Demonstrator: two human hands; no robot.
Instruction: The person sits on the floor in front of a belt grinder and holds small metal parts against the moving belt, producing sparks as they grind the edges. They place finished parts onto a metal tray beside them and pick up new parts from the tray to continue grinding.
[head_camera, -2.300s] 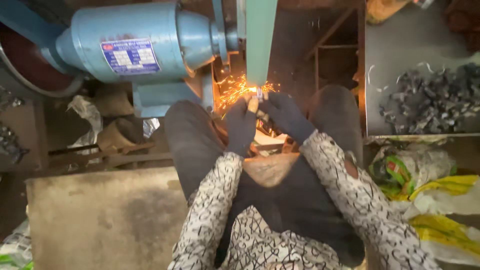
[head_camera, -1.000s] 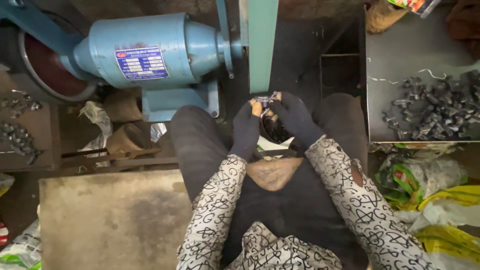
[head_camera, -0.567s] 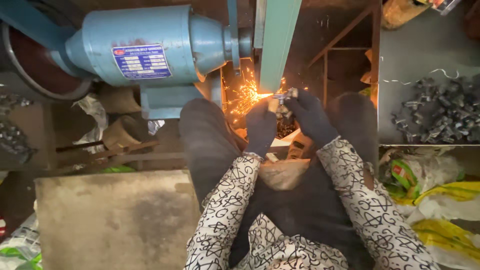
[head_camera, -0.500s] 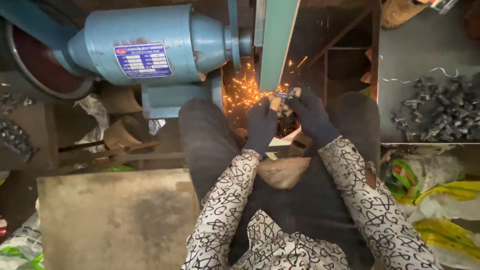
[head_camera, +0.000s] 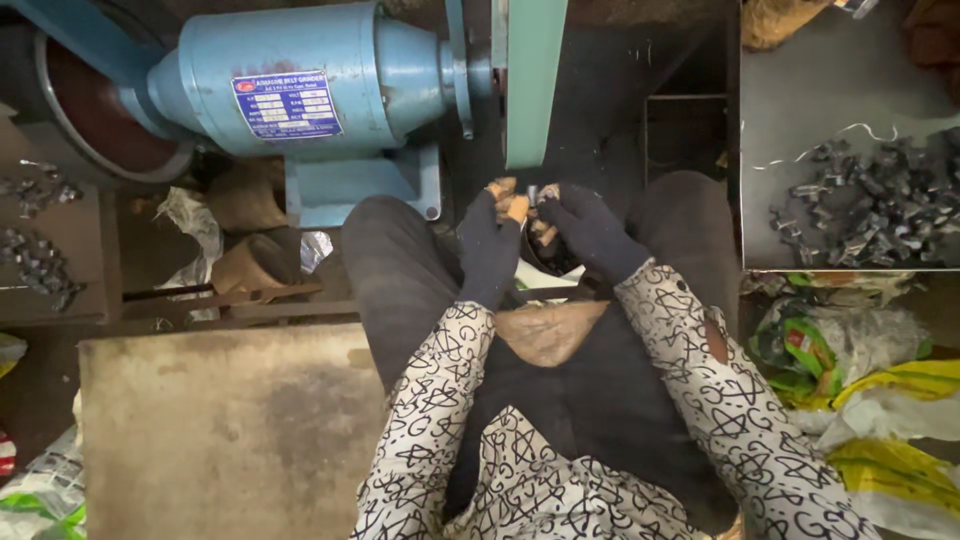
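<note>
- The left hand (head_camera: 490, 245), in a dark glove with worn, bare fingertips, is raised in front of the person's knees, its fingers curled and pinching one end of a small metal piece (head_camera: 532, 193).
- The right hand (head_camera: 592, 232), gloved the same way, meets it from the other side, its fingers closed on the same small metal piece; the two hands are pressed close together.
- The piece sits between the fingertips just below the lower end of the green belt guard (head_camera: 533, 80), near it; whether it touches the belt cannot be told.
- The blue grinder motor (head_camera: 320, 80) stands left of the guard on a blue base, and carries a rectangular label (head_camera: 288, 105), blue with a red band along its top and rows of white boxes.
- To the right, a grey metal tray (head_camera: 800, 100) holds a heap of small dark metal parts (head_camera: 870, 205) against its right side.
- Below the tray lie crumpled bags: a green and white plastic bag (head_camera: 800, 345) with a red patch, and yellow sacks (head_camera: 900, 430) beneath it.
- A bare brown worktop (head_camera: 230, 430) lies at lower left, beside the person's patterned black-and-white sleeves.
- More small metal parts (head_camera: 40, 260) rest on a shelf at far left.
</note>
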